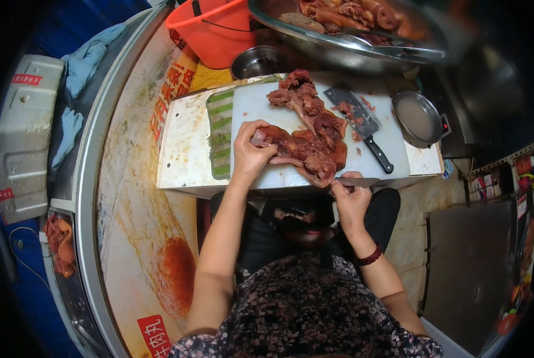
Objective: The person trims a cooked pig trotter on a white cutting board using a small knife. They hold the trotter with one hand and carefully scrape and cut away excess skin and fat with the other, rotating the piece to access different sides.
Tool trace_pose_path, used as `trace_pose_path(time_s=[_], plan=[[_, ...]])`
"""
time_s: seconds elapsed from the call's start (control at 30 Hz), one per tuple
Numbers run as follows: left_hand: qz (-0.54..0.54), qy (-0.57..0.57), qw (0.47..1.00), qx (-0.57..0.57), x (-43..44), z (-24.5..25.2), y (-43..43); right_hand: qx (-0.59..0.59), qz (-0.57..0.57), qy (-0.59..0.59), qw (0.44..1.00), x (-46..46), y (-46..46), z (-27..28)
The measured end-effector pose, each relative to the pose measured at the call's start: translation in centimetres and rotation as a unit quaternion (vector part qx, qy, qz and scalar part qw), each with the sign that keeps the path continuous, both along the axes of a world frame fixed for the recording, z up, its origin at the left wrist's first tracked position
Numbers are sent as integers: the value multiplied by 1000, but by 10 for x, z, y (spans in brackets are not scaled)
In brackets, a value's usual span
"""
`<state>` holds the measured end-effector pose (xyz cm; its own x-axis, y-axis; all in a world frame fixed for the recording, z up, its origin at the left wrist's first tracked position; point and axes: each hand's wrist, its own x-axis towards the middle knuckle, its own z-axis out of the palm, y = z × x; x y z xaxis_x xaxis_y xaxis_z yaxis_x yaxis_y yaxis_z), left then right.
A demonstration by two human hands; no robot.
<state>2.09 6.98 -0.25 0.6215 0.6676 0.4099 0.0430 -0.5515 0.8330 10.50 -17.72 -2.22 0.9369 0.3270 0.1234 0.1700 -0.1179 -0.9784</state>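
Note:
A large piece of cooked meat with skin (pixel 314 143) lies across a white cutting board (pixel 253 107). My left hand (pixel 251 150) grips its left end between thumb and fingers. At the board's front edge, my right hand (pixel 351 197) holds a small knife, whose blade (pixel 358 181) points to the right, and its fingertips are at the meat's lower tip. A cleaver (pixel 356 112) with a black handle rests on the right of the board, with meat scraps (pixel 348 112) on and beside its blade.
Behind the board stand a big metal basin (pixel 338 51) of meat with tongs, a small metal bowl (pixel 256 62) and an orange bucket (pixel 215 33). To the right is a round pan of cloudy liquid (pixel 417 117). A green-striped mat (pixel 221 134) shows under the board's left side.

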Motion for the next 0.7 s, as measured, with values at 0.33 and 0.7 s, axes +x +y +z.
trace_pose_path(time_s=[0.33,0.7], plan=[[29,-36,999,27,-39,97,49,5,53,-4,999,-5,0,0],[164,-139,975,54,-205,271,60,19,123,16,992,-1,10,0]])
